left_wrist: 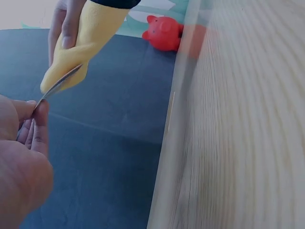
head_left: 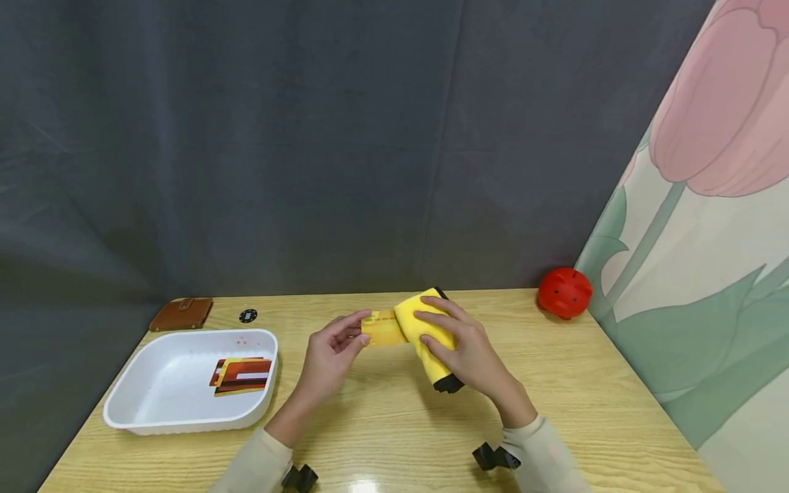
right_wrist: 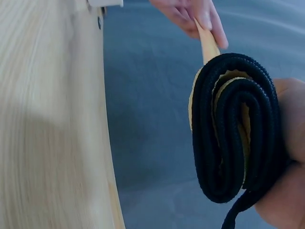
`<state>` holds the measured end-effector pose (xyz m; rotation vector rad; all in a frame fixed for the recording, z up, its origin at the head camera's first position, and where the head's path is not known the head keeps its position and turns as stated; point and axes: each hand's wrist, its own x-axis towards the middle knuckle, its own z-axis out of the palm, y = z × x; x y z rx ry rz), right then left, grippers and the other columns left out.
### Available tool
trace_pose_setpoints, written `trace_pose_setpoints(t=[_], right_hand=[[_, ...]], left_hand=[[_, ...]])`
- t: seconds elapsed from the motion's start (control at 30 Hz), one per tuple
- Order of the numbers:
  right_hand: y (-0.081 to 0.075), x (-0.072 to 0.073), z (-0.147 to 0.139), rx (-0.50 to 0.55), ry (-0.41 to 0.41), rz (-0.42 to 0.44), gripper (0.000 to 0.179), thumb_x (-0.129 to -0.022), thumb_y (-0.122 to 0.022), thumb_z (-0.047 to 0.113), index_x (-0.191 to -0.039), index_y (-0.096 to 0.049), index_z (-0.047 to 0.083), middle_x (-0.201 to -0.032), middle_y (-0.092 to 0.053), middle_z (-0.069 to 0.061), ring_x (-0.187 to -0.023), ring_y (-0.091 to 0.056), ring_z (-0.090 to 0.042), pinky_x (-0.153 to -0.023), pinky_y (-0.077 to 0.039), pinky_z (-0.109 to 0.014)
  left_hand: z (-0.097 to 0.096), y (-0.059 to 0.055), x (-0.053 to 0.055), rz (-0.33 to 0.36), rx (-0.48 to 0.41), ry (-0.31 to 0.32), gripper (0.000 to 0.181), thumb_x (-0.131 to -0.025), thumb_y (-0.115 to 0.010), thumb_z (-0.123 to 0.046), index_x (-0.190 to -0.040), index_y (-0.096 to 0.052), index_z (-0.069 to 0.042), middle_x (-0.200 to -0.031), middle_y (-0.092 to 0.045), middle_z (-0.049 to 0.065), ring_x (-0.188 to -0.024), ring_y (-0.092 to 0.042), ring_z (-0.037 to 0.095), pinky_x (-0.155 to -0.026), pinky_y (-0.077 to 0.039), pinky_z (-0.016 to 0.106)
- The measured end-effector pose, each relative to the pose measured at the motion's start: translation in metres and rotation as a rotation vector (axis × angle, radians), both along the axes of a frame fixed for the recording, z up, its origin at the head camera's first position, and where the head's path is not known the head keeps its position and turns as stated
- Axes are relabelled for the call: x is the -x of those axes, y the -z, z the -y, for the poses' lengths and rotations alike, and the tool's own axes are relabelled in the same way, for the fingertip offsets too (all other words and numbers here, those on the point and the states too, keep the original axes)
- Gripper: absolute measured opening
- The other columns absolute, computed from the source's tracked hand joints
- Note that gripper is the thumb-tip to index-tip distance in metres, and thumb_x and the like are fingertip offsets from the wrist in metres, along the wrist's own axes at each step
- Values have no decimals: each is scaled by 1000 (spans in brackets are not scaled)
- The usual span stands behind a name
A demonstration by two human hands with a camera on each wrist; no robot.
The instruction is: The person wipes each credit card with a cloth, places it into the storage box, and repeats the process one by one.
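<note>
My left hand (head_left: 331, 352) pinches the left end of a yellow bank card (head_left: 381, 330) between thumb and fingers, above the table. A folded yellow cloth (head_left: 425, 335) with black edging is gripped in my right hand (head_left: 464, 342), its fingers spread over the front. The cloth overlaps the card's right end and hides it. In the left wrist view the card (left_wrist: 57, 86) appears nearly edge-on against the cloth (left_wrist: 95, 28). The right wrist view shows the black hem (right_wrist: 205, 143) of the cloth in several folded layers.
A white tray (head_left: 166, 342) at the left holds several red and yellow cards (head_left: 243, 376). Behind it lie a brown leather wallet (head_left: 181, 314) and a black round chip (head_left: 248, 315). A red piggy bank (head_left: 564, 293) stands at the table's back right, near a dark curtain (head_left: 370, 150).
</note>
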<state>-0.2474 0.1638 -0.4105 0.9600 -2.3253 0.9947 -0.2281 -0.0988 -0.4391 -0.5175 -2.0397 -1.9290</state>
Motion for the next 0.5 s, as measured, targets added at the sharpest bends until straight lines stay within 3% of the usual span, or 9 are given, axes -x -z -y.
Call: trace_pose_setpoints(t=[0.23,0.37,0.5], right_hand=[[1,10,-22,25,91,34,41,-89,-81,7,-129,-73,16,-146,-60,-7,-136,-58,-34,-103,-55,-45],[-2,11,-31,47,119,50,41,-90,-80,8,-130,-73,17,-146,-60,-7,-136,-57,-34,-107,-46,-21],[-6,9,-34,68,125,57,41,-90,-80,9,-130,-73,17,-147,-60,-7,-136,-57,-34,-104,-39,-9]], left_hand=[[8,3,6,-6,86,-15,32,-97,-72,-8,-129,-73,-11,-120,-70,13,-96,-65,7,-80,-58,15],[10,3,5,3,101,-13,30,-97,-72,-9,-127,-74,-13,-119,-70,11,-94,-63,7,-79,-56,15],[10,2,5,-11,78,18,31,-97,-71,-7,-128,-73,-9,-120,-69,13,-96,-63,7,-81,-57,15]])
